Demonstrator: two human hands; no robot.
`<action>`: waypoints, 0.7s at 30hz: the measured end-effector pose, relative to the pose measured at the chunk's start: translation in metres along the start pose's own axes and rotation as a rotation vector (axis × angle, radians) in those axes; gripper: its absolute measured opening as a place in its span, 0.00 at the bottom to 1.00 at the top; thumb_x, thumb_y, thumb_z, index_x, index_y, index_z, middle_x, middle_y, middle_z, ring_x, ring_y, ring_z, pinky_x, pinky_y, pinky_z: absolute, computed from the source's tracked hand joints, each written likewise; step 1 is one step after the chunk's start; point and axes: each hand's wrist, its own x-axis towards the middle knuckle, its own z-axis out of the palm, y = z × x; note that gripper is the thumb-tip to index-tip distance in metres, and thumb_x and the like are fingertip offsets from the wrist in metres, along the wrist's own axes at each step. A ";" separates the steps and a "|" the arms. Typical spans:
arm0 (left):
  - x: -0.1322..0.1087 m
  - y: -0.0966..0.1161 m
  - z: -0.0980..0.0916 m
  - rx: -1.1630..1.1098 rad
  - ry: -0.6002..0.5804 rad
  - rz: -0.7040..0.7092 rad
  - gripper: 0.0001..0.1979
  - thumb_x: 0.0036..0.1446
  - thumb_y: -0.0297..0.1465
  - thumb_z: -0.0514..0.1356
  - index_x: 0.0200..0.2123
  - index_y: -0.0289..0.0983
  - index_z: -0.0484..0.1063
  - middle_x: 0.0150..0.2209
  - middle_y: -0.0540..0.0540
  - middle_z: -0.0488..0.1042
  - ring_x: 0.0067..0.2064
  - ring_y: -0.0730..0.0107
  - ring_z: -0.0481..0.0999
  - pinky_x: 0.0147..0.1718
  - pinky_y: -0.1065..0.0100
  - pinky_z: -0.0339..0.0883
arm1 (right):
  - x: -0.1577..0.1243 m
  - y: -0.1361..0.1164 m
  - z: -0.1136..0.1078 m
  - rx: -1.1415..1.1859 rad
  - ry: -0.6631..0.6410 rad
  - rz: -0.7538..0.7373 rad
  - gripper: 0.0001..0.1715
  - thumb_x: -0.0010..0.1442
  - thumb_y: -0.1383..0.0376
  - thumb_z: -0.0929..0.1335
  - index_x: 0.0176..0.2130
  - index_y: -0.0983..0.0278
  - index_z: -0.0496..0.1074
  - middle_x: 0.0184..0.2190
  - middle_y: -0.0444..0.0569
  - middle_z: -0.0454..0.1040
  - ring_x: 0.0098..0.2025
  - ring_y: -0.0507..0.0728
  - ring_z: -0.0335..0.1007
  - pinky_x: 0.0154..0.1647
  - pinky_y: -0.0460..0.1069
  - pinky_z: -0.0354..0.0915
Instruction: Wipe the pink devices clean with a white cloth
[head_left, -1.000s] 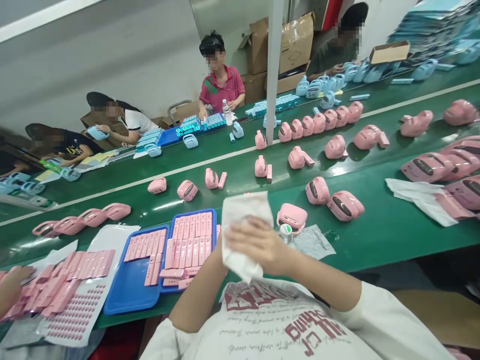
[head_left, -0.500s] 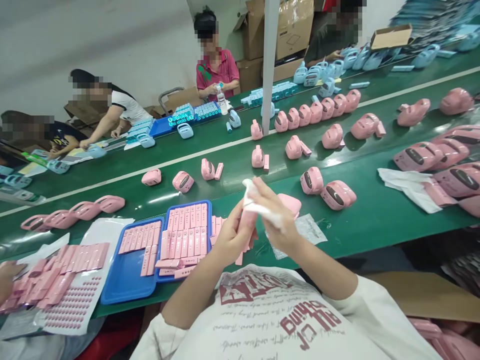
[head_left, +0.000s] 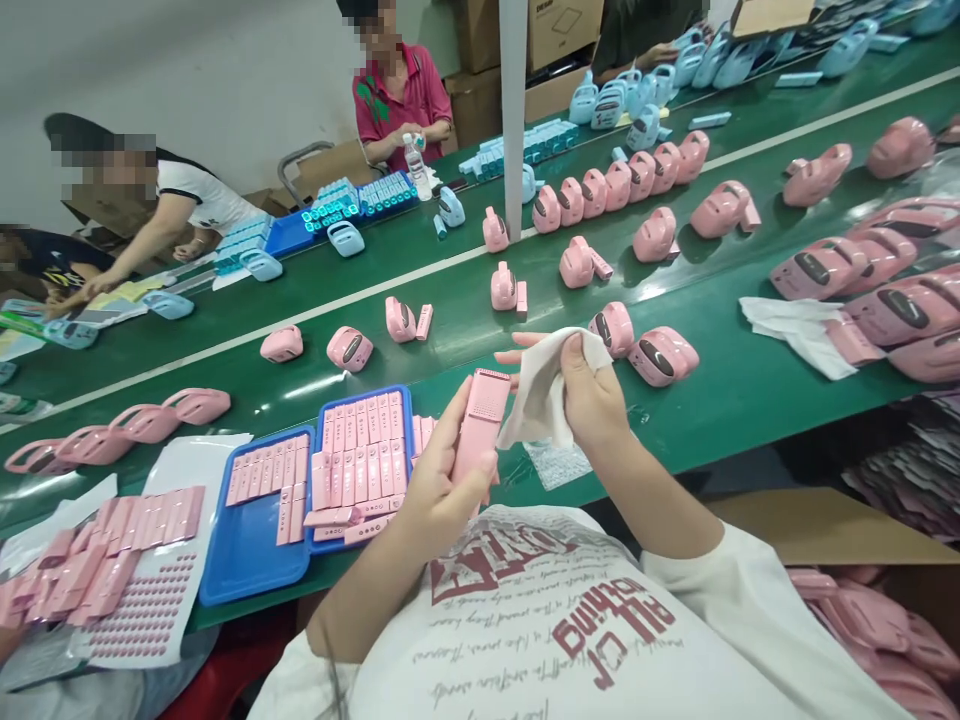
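My left hand (head_left: 439,485) is closed round a pink rectangular stick (head_left: 478,425) with a fine perforated grille at its upper end, tilted over the near edge of the green table. Just to its right, a white cloth (head_left: 544,385) is pinched by my right hand (head_left: 596,405), thumb on top and some fingers hidden behind it. The cloth hangs beside the stick, apparently apart from it. Left of my hands, a blue tray (head_left: 259,572) and a second blue tray (head_left: 409,410) hold rows of similar pink sticks.
Glossy pink handled units (head_left: 664,357) stand along the green table (head_left: 450,400). A sheet of round stickers (head_left: 142,610) and a pile of pink sticks (head_left: 90,565) lie at left. Beyond a white post (head_left: 513,110), co-workers sit among blue units. A box (head_left: 817,525) is at lower right.
The cloth has come off the stick's upper end and opened out to the right with my right hand. The stick's grille is now uncovered; the camera view has shifted slightly.
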 end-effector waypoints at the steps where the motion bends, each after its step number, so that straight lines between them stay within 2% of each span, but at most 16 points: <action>1: -0.001 0.001 0.000 0.003 0.007 0.003 0.34 0.56 0.36 0.59 0.65 0.44 0.51 0.30 0.47 0.72 0.24 0.73 0.66 0.20 0.72 0.63 | -0.003 -0.002 0.001 0.058 -0.007 0.048 0.34 0.58 0.40 0.59 0.45 0.62 0.72 0.33 0.49 0.78 0.34 0.58 0.76 0.32 0.53 0.73; 5: -0.005 0.003 0.002 0.033 0.037 0.009 0.34 0.56 0.36 0.59 0.64 0.44 0.51 0.36 0.45 0.73 0.28 0.70 0.69 0.25 0.69 0.66 | -0.007 -0.008 -0.002 0.096 -0.010 0.148 0.36 0.55 0.38 0.60 0.45 0.62 0.72 0.27 0.47 0.76 0.28 0.57 0.75 0.26 0.51 0.72; 9: -0.008 0.003 0.003 0.080 0.017 0.023 0.38 0.54 0.34 0.61 0.65 0.45 0.48 0.40 0.44 0.73 0.33 0.67 0.72 0.32 0.65 0.70 | -0.003 -0.008 -0.016 -0.208 -0.093 0.175 0.30 0.52 0.41 0.66 0.30 0.64 0.74 0.16 0.43 0.69 0.21 0.54 0.69 0.19 0.46 0.65; 10: -0.008 0.003 0.002 0.091 0.014 0.025 0.38 0.54 0.33 0.61 0.65 0.46 0.47 0.43 0.43 0.73 0.35 0.65 0.73 0.35 0.64 0.70 | -0.002 -0.008 -0.019 -0.280 -0.090 0.153 0.28 0.52 0.42 0.67 0.26 0.64 0.73 0.15 0.43 0.68 0.20 0.53 0.68 0.18 0.46 0.64; 12: -0.008 0.003 0.002 0.108 0.016 0.032 0.38 0.54 0.33 0.61 0.66 0.46 0.47 0.50 0.42 0.70 0.42 0.61 0.73 0.41 0.62 0.70 | -0.001 -0.011 -0.023 -0.345 -0.004 0.075 0.27 0.52 0.43 0.67 0.25 0.64 0.72 0.15 0.42 0.68 0.21 0.53 0.68 0.19 0.46 0.65; 15: -0.006 0.002 0.003 0.150 0.017 0.058 0.38 0.55 0.33 0.60 0.65 0.45 0.47 0.58 0.42 0.64 0.54 0.55 0.68 0.51 0.58 0.65 | -0.004 -0.019 -0.018 -0.309 0.200 -0.086 0.26 0.55 0.43 0.65 0.34 0.63 0.75 0.22 0.45 0.73 0.29 0.56 0.73 0.27 0.48 0.70; 17: -0.004 0.000 0.004 0.199 0.019 0.078 0.37 0.55 0.32 0.60 0.65 0.44 0.48 0.61 0.42 0.61 0.59 0.53 0.62 0.56 0.57 0.59 | -0.008 -0.024 -0.009 -0.263 0.260 -0.212 0.27 0.61 0.46 0.60 0.42 0.61 0.74 0.32 0.48 0.76 0.37 0.58 0.75 0.35 0.51 0.72; 19: -0.002 -0.002 0.006 0.241 0.032 0.093 0.36 0.54 0.31 0.60 0.64 0.44 0.50 0.63 0.43 0.58 0.62 0.54 0.58 0.60 0.57 0.54 | -0.011 -0.024 0.001 -0.271 0.210 -0.385 0.27 0.65 0.49 0.55 0.48 0.60 0.72 0.44 0.49 0.76 0.47 0.59 0.73 0.46 0.54 0.70; 21: 0.001 -0.005 0.007 0.255 0.049 0.105 0.36 0.53 0.31 0.61 0.64 0.43 0.52 0.63 0.43 0.58 0.62 0.54 0.58 0.60 0.56 0.53 | -0.015 -0.018 0.011 -0.384 0.049 -0.584 0.26 0.67 0.52 0.53 0.53 0.58 0.68 0.53 0.48 0.70 0.56 0.60 0.65 0.56 0.57 0.63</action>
